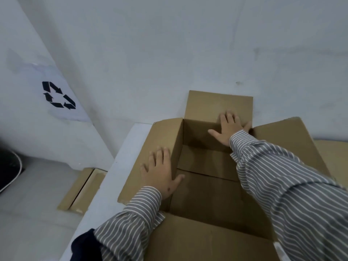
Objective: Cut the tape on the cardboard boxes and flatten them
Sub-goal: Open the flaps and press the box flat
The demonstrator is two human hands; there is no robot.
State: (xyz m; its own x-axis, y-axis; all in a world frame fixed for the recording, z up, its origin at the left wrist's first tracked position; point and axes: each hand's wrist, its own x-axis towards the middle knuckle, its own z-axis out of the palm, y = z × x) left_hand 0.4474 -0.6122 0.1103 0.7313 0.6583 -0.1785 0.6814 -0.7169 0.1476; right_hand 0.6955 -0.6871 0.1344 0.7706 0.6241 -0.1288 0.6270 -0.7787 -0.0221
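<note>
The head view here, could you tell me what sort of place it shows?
Probably a recycling or packing corner: a black recycling symbol on the white wall, flattened brown cardboard on the floor, an open brown cardboard box.

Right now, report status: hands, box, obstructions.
Left hand flat on left flap, right hand flat on far flap. Cardboard box open, upright, not flattened. Nothing in the way.

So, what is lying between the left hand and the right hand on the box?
In the head view, only the box's open cavity: the left hand presses the left flap, the right hand the far flap; nothing lies inside.
</note>
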